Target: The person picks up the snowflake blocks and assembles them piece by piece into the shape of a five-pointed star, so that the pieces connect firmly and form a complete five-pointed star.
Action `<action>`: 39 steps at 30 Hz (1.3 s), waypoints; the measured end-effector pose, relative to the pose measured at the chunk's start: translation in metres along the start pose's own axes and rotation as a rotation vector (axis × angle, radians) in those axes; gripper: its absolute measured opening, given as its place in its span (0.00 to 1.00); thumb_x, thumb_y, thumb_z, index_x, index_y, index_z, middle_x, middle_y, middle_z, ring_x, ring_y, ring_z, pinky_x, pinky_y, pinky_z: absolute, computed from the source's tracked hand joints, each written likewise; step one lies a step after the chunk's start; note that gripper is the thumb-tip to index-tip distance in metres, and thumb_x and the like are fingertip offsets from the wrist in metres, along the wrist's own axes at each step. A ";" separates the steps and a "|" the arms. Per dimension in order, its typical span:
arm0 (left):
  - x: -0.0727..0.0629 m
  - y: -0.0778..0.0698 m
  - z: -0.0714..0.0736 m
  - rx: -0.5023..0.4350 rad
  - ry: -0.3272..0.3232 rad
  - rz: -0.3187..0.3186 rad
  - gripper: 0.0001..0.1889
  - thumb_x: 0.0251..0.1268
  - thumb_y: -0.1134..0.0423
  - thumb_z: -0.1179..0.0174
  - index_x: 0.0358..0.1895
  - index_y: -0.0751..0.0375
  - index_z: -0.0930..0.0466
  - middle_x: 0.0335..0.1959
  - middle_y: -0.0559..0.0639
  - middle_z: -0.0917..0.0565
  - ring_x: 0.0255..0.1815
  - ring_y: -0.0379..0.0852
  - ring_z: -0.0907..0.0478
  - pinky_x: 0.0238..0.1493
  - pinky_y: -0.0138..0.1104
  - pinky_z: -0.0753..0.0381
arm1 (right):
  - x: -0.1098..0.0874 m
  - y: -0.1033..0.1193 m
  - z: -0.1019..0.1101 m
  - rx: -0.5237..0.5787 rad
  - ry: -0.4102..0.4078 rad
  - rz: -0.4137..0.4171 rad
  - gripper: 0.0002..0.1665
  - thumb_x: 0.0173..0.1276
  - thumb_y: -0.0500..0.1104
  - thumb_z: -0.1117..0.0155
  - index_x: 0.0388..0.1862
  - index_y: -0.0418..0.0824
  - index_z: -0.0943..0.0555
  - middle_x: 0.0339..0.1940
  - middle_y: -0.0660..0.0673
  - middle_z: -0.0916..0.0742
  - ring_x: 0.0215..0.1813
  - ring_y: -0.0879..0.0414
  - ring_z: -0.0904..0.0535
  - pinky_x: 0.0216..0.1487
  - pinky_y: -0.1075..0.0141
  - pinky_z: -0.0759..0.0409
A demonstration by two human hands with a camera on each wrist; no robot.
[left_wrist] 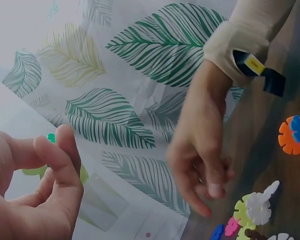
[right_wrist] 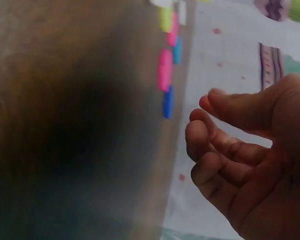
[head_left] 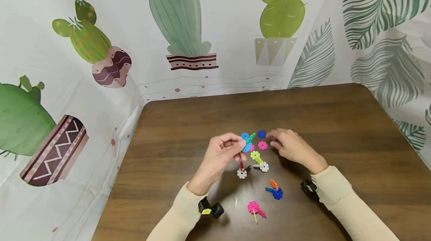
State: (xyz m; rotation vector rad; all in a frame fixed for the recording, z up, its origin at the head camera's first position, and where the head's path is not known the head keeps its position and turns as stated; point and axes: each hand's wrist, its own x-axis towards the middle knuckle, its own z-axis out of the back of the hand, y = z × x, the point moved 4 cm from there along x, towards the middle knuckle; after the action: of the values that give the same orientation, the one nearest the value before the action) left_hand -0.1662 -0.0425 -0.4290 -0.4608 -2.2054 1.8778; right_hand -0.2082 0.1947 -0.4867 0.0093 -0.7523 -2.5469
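Note:
Between thumb and fingers, my left hand [head_left: 220, 155] pinches a light-blue notched disc [head_left: 247, 146] with a green disc [head_left: 251, 137] slotted into it, seen edge-on. Over the table, my right hand [head_left: 291, 146] holds nothing; its fingers are loosely bent, with the fingertips beside a dark-blue disc [head_left: 262, 134]. Just nearer lies a pink disc [head_left: 262, 145]. Another blue disc [head_left: 244, 135] shows beyond the left fingertips. In the right wrist view, the right hand [right_wrist: 240, 160] has a gap between its fingers and the row of discs.
Yellow-green discs [head_left: 254, 155] and a white disc [head_left: 264, 167] lie nearer on the wooden table [head_left: 168, 128]. Joined discs stand about: white with red [head_left: 241, 173], dark blue with orange [head_left: 277, 194], pink with yellow [head_left: 253, 207]. A cactus-print cloth [head_left: 232, 20] hangs behind.

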 end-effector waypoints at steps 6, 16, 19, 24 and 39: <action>0.001 -0.004 0.000 -0.017 0.013 -0.028 0.06 0.76 0.69 0.36 0.46 0.72 0.17 0.28 0.43 0.10 0.25 0.36 0.12 0.31 0.25 0.18 | 0.010 0.000 -0.023 -0.120 0.089 -0.011 0.19 0.73 0.39 0.26 0.61 0.44 0.15 0.46 0.39 0.16 0.29 0.54 0.22 0.26 0.63 0.22; 0.001 -0.004 0.000 -0.037 0.010 -0.028 0.03 0.78 0.70 0.38 0.44 0.67 0.17 0.27 0.43 0.11 0.23 0.37 0.13 0.29 0.26 0.18 | 0.008 0.006 -0.026 -0.123 0.075 0.018 0.16 0.66 0.29 0.23 0.40 0.42 0.22 0.30 0.48 0.21 0.26 0.58 0.29 0.24 0.70 0.30; 0.000 -0.002 0.000 -0.038 0.015 -0.021 0.03 0.78 0.69 0.38 0.44 0.66 0.18 0.27 0.42 0.11 0.23 0.37 0.13 0.29 0.26 0.18 | 0.004 0.010 -0.018 0.005 -0.001 0.057 0.14 0.66 0.28 0.24 0.35 0.43 0.21 0.27 0.52 0.18 0.28 0.61 0.27 0.28 0.70 0.25; -0.001 0.000 0.001 -0.043 0.008 -0.008 0.04 0.78 0.68 0.37 0.45 0.67 0.18 0.27 0.43 0.11 0.23 0.38 0.13 0.30 0.26 0.18 | -0.008 0.036 0.012 0.200 -0.235 0.143 0.10 0.67 0.30 0.25 0.40 0.44 0.12 0.33 0.52 0.08 0.32 0.62 0.14 0.39 0.72 0.13; -0.006 -0.005 -0.003 -0.071 -0.003 -0.040 0.03 0.77 0.68 0.37 0.44 0.66 0.19 0.26 0.44 0.11 0.22 0.37 0.12 0.26 0.25 0.19 | -0.031 0.106 0.052 0.348 -0.496 0.338 0.21 0.56 0.24 0.21 0.46 0.42 0.12 0.37 0.49 0.05 0.36 0.64 0.07 0.44 0.76 0.12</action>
State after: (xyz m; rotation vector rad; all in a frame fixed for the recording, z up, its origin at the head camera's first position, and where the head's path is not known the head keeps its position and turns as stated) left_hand -0.1603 -0.0422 -0.4229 -0.4222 -2.2726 1.7860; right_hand -0.1409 0.1571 -0.3922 -0.6002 -1.2561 -2.0821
